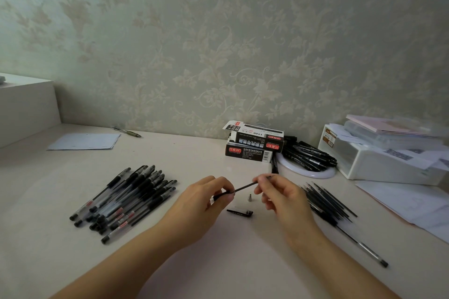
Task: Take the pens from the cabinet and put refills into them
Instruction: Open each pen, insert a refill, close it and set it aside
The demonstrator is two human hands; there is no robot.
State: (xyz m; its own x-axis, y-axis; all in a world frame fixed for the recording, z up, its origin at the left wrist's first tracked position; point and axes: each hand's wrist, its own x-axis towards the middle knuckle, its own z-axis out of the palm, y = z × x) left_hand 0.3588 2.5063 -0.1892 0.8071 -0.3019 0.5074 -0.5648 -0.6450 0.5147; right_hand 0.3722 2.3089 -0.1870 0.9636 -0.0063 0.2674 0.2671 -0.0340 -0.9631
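The left hand (206,198) pinches the pen barrel (220,195) at its lower-left end. The right hand (279,192) pinches the refill (244,187) at its upper-right end. Both grips are pressed together on these parts, above the tabletop (218,262). The refill's long axis runs lower-left to upper-right, apparently in line with the barrel. Insertion likely requires travel along this axis toward the left hand. The metal tip (249,197) and cap (240,212) lie on the tabletop just beneath, nearer the right hand.
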